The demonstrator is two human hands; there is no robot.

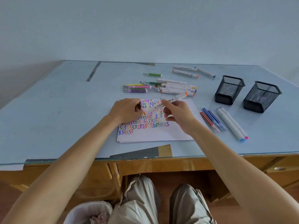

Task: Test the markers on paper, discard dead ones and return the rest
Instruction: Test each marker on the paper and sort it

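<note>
nearest, a lined bin [88, 212] waits under the desk for dead markers. above the scribbled paper [155, 126], the right hand [176, 113] grips a white orange-capped marker [168, 101] by its barrel while the left hand [127, 110] pinches its near end, likely uncapping for a test stroke. next comes tip to paper. beyond lie untested markers [161, 88] and two mesh holders [229, 89].
</note>
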